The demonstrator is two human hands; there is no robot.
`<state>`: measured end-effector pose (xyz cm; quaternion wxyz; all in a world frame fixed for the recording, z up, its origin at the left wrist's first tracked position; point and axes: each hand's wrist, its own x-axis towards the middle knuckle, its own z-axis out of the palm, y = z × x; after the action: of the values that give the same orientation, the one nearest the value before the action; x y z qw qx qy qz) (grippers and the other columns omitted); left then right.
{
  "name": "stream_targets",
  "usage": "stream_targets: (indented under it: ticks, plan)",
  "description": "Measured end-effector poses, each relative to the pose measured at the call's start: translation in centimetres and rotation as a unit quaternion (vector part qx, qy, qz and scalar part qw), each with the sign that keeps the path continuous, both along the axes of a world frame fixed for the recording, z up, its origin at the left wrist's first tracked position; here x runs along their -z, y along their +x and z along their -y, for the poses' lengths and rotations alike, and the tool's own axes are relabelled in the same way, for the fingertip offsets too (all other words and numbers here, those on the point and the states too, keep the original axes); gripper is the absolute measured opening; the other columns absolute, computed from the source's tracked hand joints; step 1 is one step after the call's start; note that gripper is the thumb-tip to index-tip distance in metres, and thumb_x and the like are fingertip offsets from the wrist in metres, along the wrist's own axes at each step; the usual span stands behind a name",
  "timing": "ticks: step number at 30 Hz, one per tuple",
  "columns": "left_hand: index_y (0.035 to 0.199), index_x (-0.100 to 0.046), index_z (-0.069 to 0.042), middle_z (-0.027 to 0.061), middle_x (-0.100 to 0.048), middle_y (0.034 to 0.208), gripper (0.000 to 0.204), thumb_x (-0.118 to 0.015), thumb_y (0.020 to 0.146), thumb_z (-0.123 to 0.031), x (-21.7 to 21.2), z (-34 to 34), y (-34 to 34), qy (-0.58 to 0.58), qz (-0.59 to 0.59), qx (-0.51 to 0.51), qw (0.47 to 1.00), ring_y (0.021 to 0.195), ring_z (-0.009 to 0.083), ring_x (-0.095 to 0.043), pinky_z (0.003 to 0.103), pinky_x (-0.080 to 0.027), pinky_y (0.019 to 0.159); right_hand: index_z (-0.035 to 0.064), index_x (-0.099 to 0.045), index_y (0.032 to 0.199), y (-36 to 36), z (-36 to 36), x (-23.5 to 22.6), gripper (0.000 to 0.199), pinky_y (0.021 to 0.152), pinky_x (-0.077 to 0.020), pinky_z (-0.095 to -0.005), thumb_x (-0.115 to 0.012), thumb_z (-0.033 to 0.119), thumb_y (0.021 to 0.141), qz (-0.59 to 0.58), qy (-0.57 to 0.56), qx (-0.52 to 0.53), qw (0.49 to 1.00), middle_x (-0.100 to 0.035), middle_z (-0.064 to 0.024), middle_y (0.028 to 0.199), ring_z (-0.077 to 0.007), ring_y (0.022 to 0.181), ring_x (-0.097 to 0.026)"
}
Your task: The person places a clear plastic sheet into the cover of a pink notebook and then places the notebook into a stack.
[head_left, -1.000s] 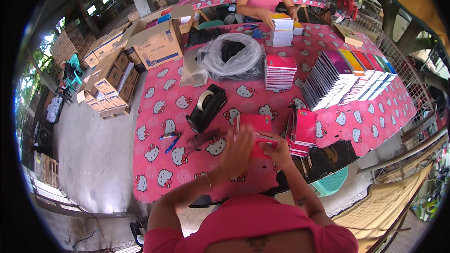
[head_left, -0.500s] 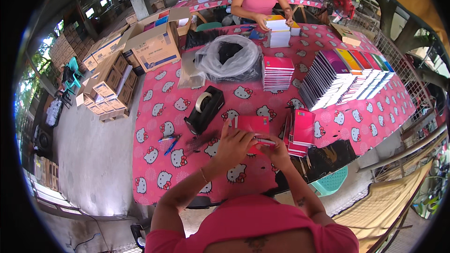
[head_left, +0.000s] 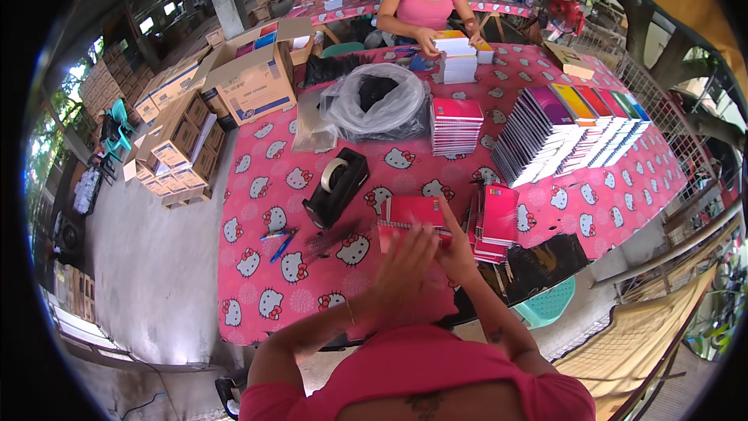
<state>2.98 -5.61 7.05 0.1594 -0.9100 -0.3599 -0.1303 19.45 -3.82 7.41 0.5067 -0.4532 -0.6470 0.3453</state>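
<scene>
Two red spiral notebooks (head_left: 414, 207) lie overlapping in front of me, the coil showing along the near side of the upper one. My left hand (head_left: 407, 263), smeared by motion, reaches over their near part with its fingers stretched out. At their right side, my right hand (head_left: 458, 253) rests along the edge, index finger extended and thumb apart. What lies beneath my left palm is hidden. Just to the right stands a small uneven pile of red notebooks (head_left: 499, 214). A black tape dispenser (head_left: 336, 187) sits to the left.
Blue pens (head_left: 284, 245) lie at left. Farther back are a red notebook stack (head_left: 456, 126), a clear plastic bag (head_left: 375, 101) and tall multicoloured notebook stacks (head_left: 538, 136). A person (head_left: 427, 4) handles notebooks across the table. Cartons (head_left: 253, 82) stand left; a black box (head_left: 549, 259) lies at right.
The notebook held up between my hands has come down flat. My left hand has moved toward me and opened out; my right hand has shifted slightly along the right edge.
</scene>
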Motion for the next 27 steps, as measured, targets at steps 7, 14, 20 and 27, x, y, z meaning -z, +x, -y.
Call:
stream_targets:
  ticks: [7, 14, 20, 27]
  plan:
    - [0.143, -0.039, 0.006, 0.0245, -0.038, 0.149, 0.071, -0.049, 0.096, -0.047, -2.0, -1.6, 0.6, -0.082, 0.188, 0.029, 0.978, 0.142, 0.0382, -0.033, 0.059, -0.019, 0.114, 0.0224, -0.011, 0.159, 0.0, 0.1, 0.4, 0.097, 0.085, -0.0543, -0.0370, -0.061, -0.008, 0.082, -0.005, -0.074, -0.009, 0.997, -0.069, -0.0161, 0.116, -0.0223, 0.102, -0.068]
    - [0.115, -0.062, -0.009, 0.0068, -0.066, 0.108, 0.033, -0.063, 0.092, -0.032, 3.2, -2.9, 0.3, -0.151, 0.256, 0.005, 0.955, 0.106, 0.0273, -0.061, 0.053, -0.033, 0.107, 0.0226, -0.013, 0.159, 0.6, -0.1, 7.6, 0.099, 0.087, -0.0525, -0.0333, -0.066, -0.008, 0.081, -0.045, -0.074, -0.046, 0.995, -0.062, -0.0139, 0.131, -0.0195, 0.109, -0.064]
    - [0.107, -0.066, -0.012, 0.0038, -0.068, 0.095, 0.023, -0.067, 0.090, -0.026, 7.0, -2.8, 0.7, -0.145, 0.274, 0.020, 0.951, 0.092, 0.0254, -0.064, 0.046, -0.040, 0.095, 0.0146, -0.025, 0.155, 1.7, -0.1, 12.4, 0.091, 0.090, -0.0521, -0.0323, -0.072, -0.003, 0.079, 0.035, -0.019, -0.044, 0.998, -0.063, -0.0131, 0.128, -0.0177, 0.107, -0.064]
    - [0.107, -0.063, -0.011, 0.0039, -0.066, 0.098, 0.021, -0.066, 0.089, -0.023, 6.8, -2.7, 0.7, -0.126, 0.263, 0.024, 0.956, 0.093, 0.0253, -0.062, 0.044, -0.041, 0.092, 0.0023, -0.063, 0.125, 4.8, 1.2, 10.6, 0.046, 0.089, -0.0530, -0.0294, -0.071, -0.002, 0.080, -0.057, -0.122, -0.068, 0.989, -0.071, -0.0093, 0.109, -0.0136, 0.101, -0.066]
